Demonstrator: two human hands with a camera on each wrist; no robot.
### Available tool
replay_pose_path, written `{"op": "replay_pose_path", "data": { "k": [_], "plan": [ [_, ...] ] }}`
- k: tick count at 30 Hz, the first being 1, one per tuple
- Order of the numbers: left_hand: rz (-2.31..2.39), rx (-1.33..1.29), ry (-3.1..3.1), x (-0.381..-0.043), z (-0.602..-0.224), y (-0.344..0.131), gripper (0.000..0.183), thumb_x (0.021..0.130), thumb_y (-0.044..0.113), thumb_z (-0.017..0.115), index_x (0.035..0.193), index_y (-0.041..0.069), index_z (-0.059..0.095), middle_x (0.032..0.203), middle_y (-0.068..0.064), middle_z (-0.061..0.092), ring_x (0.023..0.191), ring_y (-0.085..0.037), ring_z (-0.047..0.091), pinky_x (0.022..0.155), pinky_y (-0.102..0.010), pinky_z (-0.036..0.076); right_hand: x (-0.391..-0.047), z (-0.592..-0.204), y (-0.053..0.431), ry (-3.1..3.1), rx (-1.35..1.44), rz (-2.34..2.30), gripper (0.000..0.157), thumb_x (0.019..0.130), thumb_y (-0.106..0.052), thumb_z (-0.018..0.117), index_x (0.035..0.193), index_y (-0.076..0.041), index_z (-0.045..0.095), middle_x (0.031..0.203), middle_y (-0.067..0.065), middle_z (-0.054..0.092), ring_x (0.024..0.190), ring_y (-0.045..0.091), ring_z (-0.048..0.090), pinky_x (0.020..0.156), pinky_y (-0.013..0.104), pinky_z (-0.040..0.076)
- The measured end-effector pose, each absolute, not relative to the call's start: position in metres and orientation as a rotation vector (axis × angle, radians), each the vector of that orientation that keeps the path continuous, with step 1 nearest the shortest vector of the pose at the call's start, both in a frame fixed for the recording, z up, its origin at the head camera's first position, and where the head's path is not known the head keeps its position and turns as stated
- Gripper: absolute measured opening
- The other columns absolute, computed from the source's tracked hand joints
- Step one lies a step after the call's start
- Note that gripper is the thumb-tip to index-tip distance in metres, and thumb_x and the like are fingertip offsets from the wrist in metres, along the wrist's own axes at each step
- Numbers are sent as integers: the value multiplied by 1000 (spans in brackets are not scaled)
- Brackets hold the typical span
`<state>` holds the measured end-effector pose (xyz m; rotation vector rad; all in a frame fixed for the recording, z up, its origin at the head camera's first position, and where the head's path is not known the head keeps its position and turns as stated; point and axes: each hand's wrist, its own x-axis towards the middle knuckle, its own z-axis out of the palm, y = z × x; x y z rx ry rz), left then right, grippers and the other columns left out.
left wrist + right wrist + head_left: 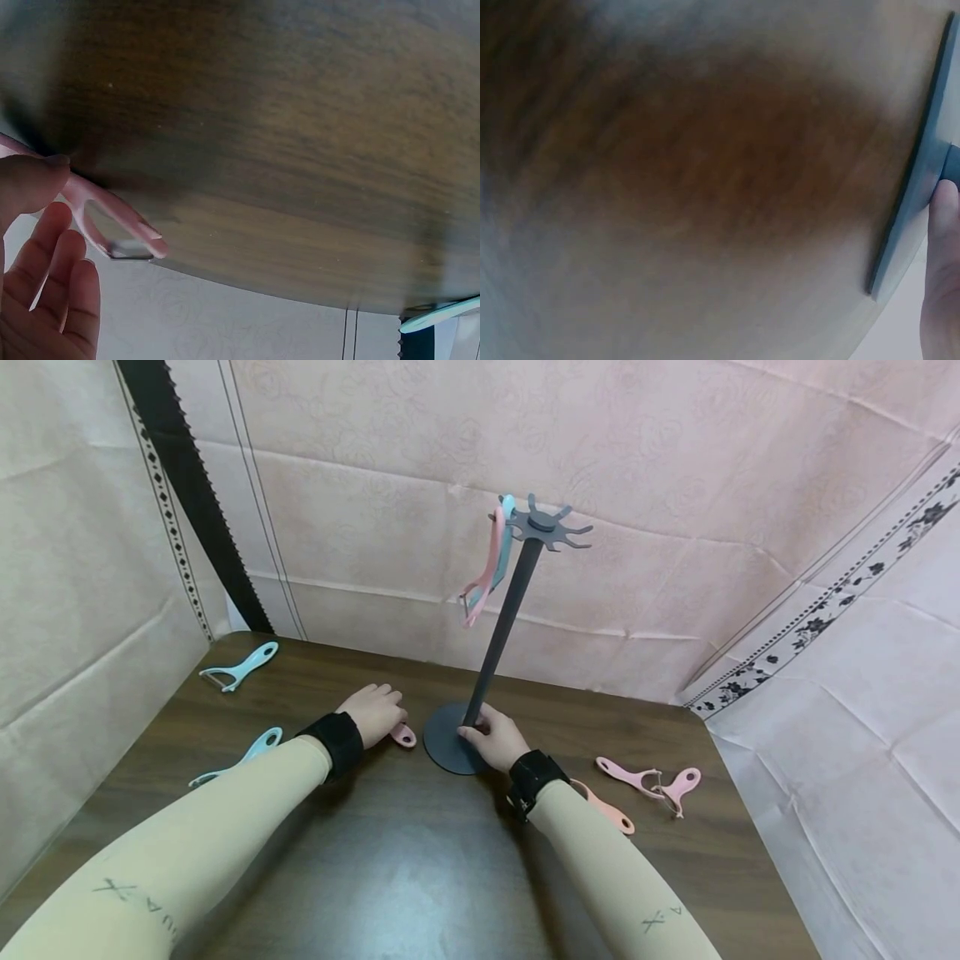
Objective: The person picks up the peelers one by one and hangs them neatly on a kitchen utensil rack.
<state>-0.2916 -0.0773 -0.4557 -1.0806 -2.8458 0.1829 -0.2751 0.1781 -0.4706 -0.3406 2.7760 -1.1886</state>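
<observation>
Between thumb and fingers, my left hand (372, 714) pinches a pink Y-shaped peeler (120, 210). Its bladed head points away from the thumb in the left wrist view, and most of it is hidden behind the hand in the head view. My right hand (497, 739) grips the dark grey pole (501, 639) of an upright stand just above its round base (450, 743). At the top is a ring of curved hooks (551, 525). A pink peeler (495, 547) and a blue peeler (507, 527) hang side by side from its left hooks.
Two blue peelers, one farther back (258, 660) and one nearer (266, 742), lie at the table's left. Right of the stand are two pink peelers (626, 774) with heads overlapping, and a peach peeler (611, 810) partly under my right forearm. Patterned cloth (375, 527) hangs behind the table.
</observation>
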Motion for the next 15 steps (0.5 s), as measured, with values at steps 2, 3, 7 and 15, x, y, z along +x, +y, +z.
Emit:
{"op": "replay_pose_path", "data": {
  "k": [2, 3, 7, 15],
  "plan": [
    [175, -1069, -2841, -292, -457, -78, 22, 82, 3, 71, 100, 15, 75, 98, -9, 66, 92, -28, 52, 85, -43, 46, -275, -470, 177, 2778, -344, -1193, 13, 91, -30, 65, 99, -20, 62, 88, 0, 72, 83, 11, 62, 78, 40, 54],
    [171, -1064, -2839, -292, -457, -78, 21, 82, 3, 71, 100, 14, 75, 97, -9, 67, 92, -28, 53, 84, -43, 47, -275, -470, 177, 2776, -341, -1196, 14, 91, -30, 65, 99, -20, 62, 88, 0, 72, 82, 11, 62, 78, 39, 54],
    [151, -1053, -2823, -293, -459, -81, 19, 84, 2, 68, 99, 12, 74, 99, -11, 67, 91, -29, 53, 83, -44, 47, -275, -469, 177, 2780, -341, -1190, 14, 90, -30, 65, 100, -20, 62, 88, -1, 71, 82, 11, 62, 77, 38, 54],
    [74, -1000, -2813, -291, -455, -87, 10, 81, 3, 70, 87, 10, 76, 91, -10, 67, 85, -28, 51, 76, -42, 44, -274, -466, 174, 2793, -362, -1180, 15, 91, -30, 65, 101, -20, 62, 89, 0, 72, 83, 11, 62, 78, 39, 53]
  ]
}}
